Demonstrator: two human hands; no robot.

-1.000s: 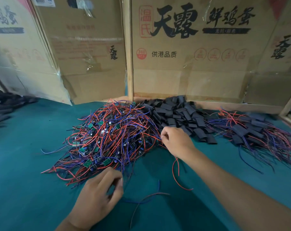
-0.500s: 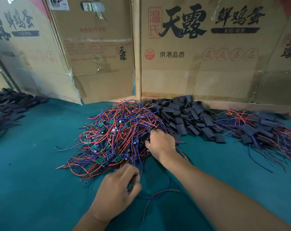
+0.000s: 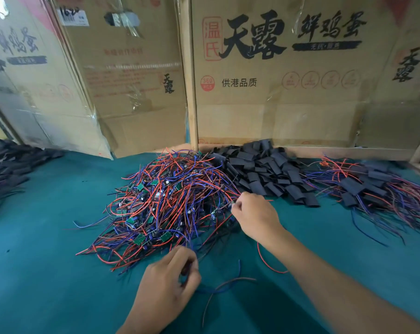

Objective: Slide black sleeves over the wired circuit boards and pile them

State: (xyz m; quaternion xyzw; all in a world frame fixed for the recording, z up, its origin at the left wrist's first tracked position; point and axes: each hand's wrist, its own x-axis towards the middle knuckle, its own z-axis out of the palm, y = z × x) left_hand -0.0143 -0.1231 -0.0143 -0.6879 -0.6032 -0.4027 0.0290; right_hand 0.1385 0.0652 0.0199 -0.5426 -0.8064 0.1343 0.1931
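A tangled heap of small green circuit boards with red and blue wires [image 3: 165,203] lies mid-table. Behind it to the right sits a heap of flat black sleeves [image 3: 269,172]. Further right lies a pile of sleeved boards with trailing wires [image 3: 372,189]. My right hand [image 3: 254,218] is at the heap's right edge, fingers pinching wires of a board there. My left hand [image 3: 165,288] is at the heap's near edge, fingers curled round a small dark item with wires; what it is stays hidden.
The green table cover [image 3: 47,261] runs to upright cardboard boxes [image 3: 276,92] at the back. Another dark pile of sleeved pieces [image 3: 9,165] lies at the far left. Loose wires [image 3: 228,285] trail between my hands.
My right hand went from the sleeve heap's edge into the wire heap, then drew back right pinching wires. My left hand stayed at the near edge.
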